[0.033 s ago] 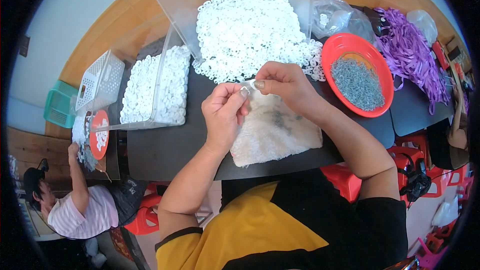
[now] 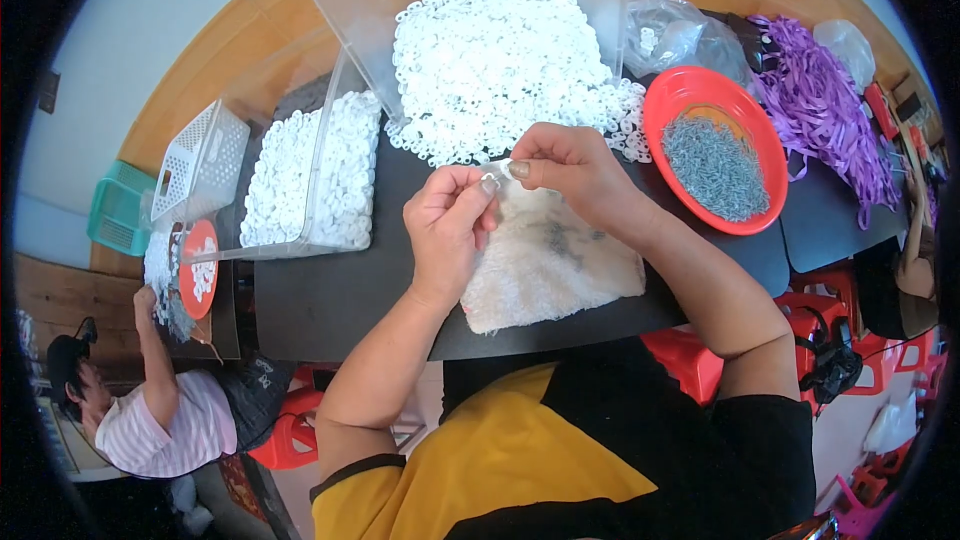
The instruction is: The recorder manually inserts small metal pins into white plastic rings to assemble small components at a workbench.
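Over a pale, grey-stained cloth (image 2: 555, 270) my two hands meet, fingertips almost touching. Thumb and forefinger of my left hand (image 2: 450, 225) pinch a small white plastic piece (image 2: 492, 178). My right hand (image 2: 570, 172) is closed in a pinch just beside it; what lies between its fingertips is too small to make out. Beyond my hands, a heap of white oval plastic rings (image 2: 500, 65) spills from a tipped clear bin (image 2: 350, 0) onto the dark table (image 2: 400, 325). To the right, a red bowl (image 2: 665, 90) holds many small grey-blue metallic-looking pieces (image 2: 715, 170).
At left stands a clear box (image 2: 312, 248) of white pieces, with a white basket (image 2: 222, 155) and a green basket (image 2: 118, 225) beyond. Purple ribbons (image 2: 820, 100) and a clear plastic bag (image 2: 680, 35) lie at right. A co-worker (image 2: 165, 410) sits at left by an orange plate (image 2: 193, 302).
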### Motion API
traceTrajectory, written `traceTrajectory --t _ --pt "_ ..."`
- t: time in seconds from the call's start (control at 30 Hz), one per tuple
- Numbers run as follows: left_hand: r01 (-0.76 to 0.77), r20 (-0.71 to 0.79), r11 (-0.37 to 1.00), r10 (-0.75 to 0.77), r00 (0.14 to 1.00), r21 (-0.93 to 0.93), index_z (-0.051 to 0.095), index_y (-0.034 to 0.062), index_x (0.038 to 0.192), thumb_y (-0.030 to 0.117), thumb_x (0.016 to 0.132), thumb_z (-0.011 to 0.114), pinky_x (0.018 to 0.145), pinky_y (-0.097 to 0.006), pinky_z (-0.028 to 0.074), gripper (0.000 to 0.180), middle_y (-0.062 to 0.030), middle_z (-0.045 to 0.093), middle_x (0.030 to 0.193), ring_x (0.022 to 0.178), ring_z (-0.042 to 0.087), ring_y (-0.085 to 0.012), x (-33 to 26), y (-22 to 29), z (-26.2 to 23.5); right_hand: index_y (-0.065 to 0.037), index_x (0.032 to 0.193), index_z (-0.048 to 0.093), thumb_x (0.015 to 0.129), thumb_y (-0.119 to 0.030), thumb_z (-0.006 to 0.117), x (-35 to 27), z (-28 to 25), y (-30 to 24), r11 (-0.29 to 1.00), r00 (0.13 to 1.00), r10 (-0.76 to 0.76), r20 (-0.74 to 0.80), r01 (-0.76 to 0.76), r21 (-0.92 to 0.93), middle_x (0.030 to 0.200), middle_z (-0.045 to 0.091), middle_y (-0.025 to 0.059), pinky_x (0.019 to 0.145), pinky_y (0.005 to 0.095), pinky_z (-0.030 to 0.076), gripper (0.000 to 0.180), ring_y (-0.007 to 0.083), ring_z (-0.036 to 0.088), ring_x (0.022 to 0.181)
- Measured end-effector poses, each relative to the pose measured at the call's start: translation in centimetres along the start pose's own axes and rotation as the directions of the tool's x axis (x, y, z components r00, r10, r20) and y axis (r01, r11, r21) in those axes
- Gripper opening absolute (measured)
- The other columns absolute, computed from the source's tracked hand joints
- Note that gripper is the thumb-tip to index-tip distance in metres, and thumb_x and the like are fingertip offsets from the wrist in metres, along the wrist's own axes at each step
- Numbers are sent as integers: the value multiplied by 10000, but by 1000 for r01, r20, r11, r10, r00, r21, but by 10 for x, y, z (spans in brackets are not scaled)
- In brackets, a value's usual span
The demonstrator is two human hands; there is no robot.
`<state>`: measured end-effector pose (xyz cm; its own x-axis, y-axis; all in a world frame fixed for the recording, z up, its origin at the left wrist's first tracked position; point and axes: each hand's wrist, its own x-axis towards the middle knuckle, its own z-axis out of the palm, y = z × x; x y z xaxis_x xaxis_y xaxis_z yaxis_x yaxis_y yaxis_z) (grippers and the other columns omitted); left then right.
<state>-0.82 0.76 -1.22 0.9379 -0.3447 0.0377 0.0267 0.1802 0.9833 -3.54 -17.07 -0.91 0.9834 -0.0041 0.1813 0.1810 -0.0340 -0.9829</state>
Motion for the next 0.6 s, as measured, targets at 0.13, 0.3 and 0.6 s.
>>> traceTrajectory --t 0.13,0.3,0.6 --pt "6 5 1000 -6 1000 21 600 -2 855 61 903 580 421 -188 326 82 -28 569 636 482 449 -46 -1 2 1 30 868 639 803 -113 643 0 -1 -2 1000 1000 19 25 -18 -19 697 566 -8 598 238 392 157 62 483 678" --pt "0 23 1000 -1 1000 30 600 4 877 60 905 577 435 -186 336 66 -21 571 655 507 465 -48 -2 1 2 30 870 637 795 -107 627 0 0 3 1000 998 -6 69 8 -23 701 582 4 597 241 401 156 64 499 680" --pt "33 96 994 -22 995 -109 603 -25 969 32 892 610 458 -202 395 97 -63 610 748 567 535 -82 2 2 1 14 867 644 770 -85 616 1 -2 -1 997 998 36 57 -40 67 737 608 9 633 237 427 141 75 531 703"
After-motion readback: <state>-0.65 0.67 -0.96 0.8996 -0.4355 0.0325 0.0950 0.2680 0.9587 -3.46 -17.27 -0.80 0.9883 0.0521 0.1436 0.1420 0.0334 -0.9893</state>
